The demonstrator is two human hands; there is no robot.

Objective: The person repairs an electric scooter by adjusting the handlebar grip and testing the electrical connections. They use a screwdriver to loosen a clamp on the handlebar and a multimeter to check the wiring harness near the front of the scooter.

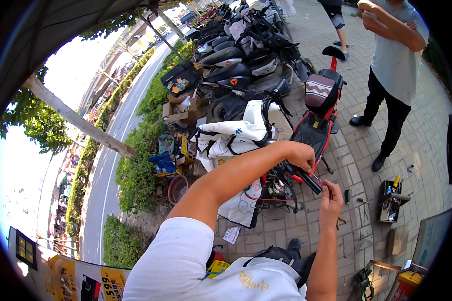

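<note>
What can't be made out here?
Head view:
Exact kind of the thin red item: too small, partly covered by the right hand.
What lies under the left hand: hidden by that hand.
Part of the white cover: behind the left forearm.
Most of the standing person's head: cut off by upper edge.

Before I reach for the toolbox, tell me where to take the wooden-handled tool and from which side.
I'd take the wooden handle by its free end, from the right and above. That end sticks out past the right side of the black toolbox; the other end lies among crowded tools, hard to make out.
</note>
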